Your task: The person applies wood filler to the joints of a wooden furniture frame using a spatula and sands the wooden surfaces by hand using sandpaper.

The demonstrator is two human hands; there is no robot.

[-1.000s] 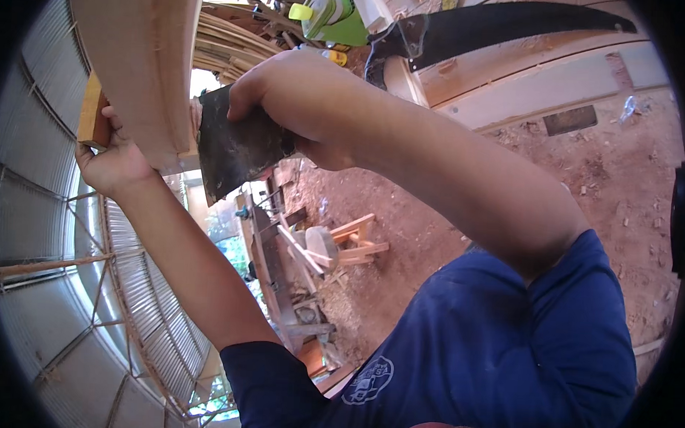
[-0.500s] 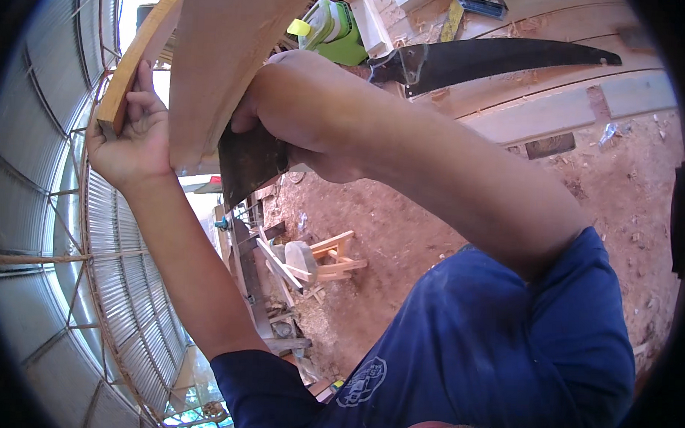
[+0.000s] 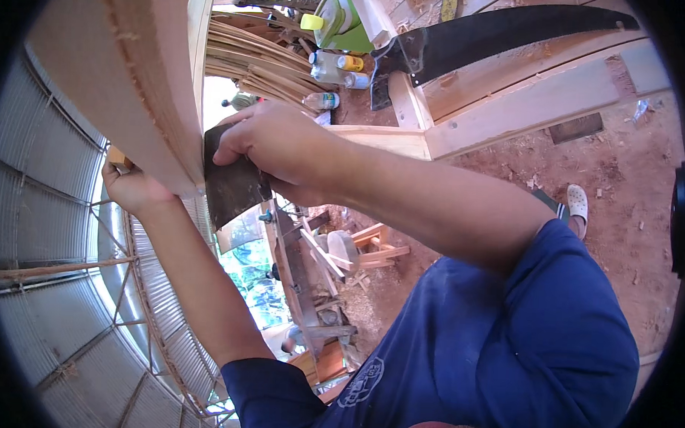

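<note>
Green jug [image 3: 342, 21] and a few plastic bottles [image 3: 336, 69] sit up at 12 o'clock, contents hard to tell. Red dirt floor [image 3: 622, 186], corrugated roof [image 3: 48, 204] at 9. My right hand [image 3: 277, 147] presses dark sandpaper [image 3: 230, 184] on the curved wooden plank [image 3: 129, 63]; left hand [image 3: 136, 188] grips its far edge, fingers mostly hidden.

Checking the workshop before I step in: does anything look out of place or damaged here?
One thing: a large black saw lies loose across the pale planks. The wooden board under the sanding pad shows no damage.
</note>
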